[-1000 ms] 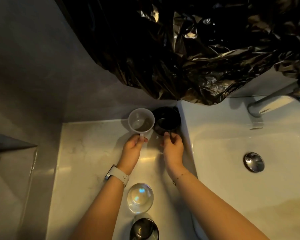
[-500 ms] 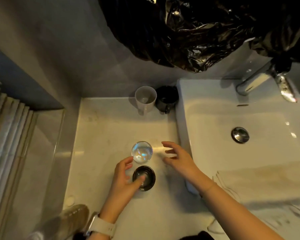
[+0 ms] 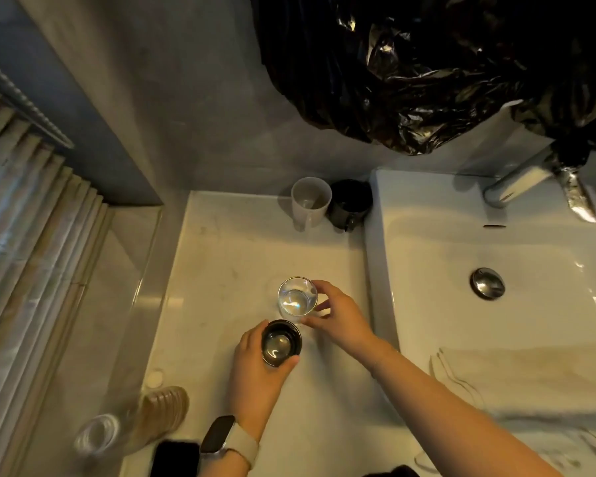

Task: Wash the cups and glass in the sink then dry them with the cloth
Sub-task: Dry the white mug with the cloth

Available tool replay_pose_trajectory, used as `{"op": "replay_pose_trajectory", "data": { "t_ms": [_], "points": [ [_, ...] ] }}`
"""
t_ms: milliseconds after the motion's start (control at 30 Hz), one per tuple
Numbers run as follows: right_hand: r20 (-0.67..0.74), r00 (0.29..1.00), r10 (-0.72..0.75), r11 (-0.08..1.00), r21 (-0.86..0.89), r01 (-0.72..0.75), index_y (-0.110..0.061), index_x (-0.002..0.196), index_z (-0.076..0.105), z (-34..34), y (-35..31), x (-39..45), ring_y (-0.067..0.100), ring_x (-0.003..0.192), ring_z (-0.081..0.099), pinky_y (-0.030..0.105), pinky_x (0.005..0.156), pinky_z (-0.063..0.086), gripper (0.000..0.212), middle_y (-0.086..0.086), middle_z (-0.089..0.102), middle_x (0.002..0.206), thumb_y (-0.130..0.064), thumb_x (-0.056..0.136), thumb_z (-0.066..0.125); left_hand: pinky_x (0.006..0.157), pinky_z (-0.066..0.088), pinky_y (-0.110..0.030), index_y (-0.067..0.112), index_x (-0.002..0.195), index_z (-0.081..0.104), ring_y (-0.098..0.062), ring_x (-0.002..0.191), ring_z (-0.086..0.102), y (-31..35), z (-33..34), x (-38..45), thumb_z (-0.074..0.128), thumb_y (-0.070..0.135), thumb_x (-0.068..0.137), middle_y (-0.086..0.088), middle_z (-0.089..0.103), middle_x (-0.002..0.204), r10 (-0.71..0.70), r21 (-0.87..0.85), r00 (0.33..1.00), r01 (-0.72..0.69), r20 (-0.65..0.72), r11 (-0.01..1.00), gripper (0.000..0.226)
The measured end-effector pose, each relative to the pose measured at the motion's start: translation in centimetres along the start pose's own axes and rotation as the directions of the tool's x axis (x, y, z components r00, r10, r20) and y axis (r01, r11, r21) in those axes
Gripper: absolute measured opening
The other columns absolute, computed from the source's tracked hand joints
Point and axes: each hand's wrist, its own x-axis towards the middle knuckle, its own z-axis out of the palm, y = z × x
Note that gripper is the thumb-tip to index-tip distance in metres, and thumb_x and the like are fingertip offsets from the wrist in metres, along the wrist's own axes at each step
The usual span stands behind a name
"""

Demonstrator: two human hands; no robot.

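Observation:
A clear glass [image 3: 297, 299] stands upright on the pale counter, and my right hand [image 3: 338, 316] grips its right side. Just in front of it a small dark cup [image 3: 280, 342] sits in the curl of my left hand [image 3: 255, 370], fingers and thumb round it. At the counter's back stand a white mug [image 3: 311, 201] and a black mug [image 3: 351, 203], side by side, untouched. The white sink [image 3: 427, 263] lies to the right, with a pale cloth [image 3: 516, 376] draped over its near edge.
A chrome tap [image 3: 516, 184] and a round drain plug [image 3: 488, 283] belong to the sink. Black plastic sheeting [image 3: 427, 70] hangs over the back wall. A plastic bottle [image 3: 131, 421], a white cap [image 3: 155, 377] and a dark phone [image 3: 175, 457] lie at the counter's near left.
Both hands left the two mugs at the back and came to the near pair. The left hand closed round the dark cup; the right hand took hold of the glass.

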Motion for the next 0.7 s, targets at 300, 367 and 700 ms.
{"op": "replay_pose_trajectory", "data": {
  "t_ms": [300, 367, 700],
  "points": [
    [-0.213, 0.974, 0.078, 0.971, 0.236, -0.026, -0.028, 0.123, 0.051, 3.3, -4.5, 4.1, 0.004, 0.081, 0.062, 0.013, 0.069, 0.048, 0.061, -0.019, 0.058, 0.111, -0.029, 0.072, 0.083, 0.088, 0.045, -0.034, 0.012, 0.129, 0.054, -0.037, 0.110, 0.057, 1.7, -2.9, 8.6, 0.092, 0.022, 0.063, -0.014, 0.047, 0.130, -0.255, -0.172, 0.898, 0.205, -0.359, 0.963, 0.077],
    [-0.279, 0.956, 0.090, 0.961, 0.275, -0.010, -0.024, 0.124, 0.052, 3.8, -5.7, 6.2, 0.003, 0.082, 0.060, 0.016, 0.073, 0.049, 0.059, -0.013, 0.056, 0.117, -0.028, 0.073, 0.082, 0.092, 0.047, -0.040, 0.016, 0.133, 0.052, -0.040, 0.110, 0.058, 2.0, -3.0, 11.6, 0.091, 0.024, 0.065, -0.013, 0.044, 0.132, -0.277, -0.215, 0.881, 0.206, -0.383, 0.955, 0.079],
    [-0.468, 0.848, 0.249, 0.845, 0.533, 0.047, -0.021, 0.113, 0.048, 5.0, -9.2, 16.7, 0.001, 0.068, 0.056, 0.012, 0.064, 0.043, 0.038, -0.010, 0.057, 0.076, -0.017, 0.085, 0.073, 0.087, 0.041, -0.029, 0.004, 0.123, 0.054, -0.035, 0.109, 0.056, 5.0, -2.9, 23.9, 0.091, 0.020, 0.065, -0.017, 0.050, 0.126, -0.202, -0.257, 0.868, 0.089, -0.454, 0.962, 0.071]
  ]
}}
